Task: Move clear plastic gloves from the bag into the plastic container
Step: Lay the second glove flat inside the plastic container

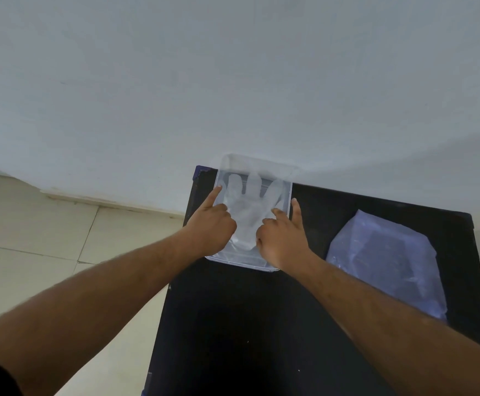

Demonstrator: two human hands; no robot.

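A clear plastic glove (248,207) lies flat, fingers pointing away, inside the shallow clear plastic container (275,268) at the far left of the black table (233,324). My left hand (211,224) rests on the glove's left side, index finger stretched to the container's left rim. My right hand (283,238) presses the glove's right side, one finger along the right rim. Neither hand grips anything. The bluish plastic bag (387,261) with more gloves lies to the right, apart from both hands.
The table stands against a white wall (233,81). Its left edge drops to a beige tiled floor (47,238). Bare black tabletop lies in front of the container and the bag.
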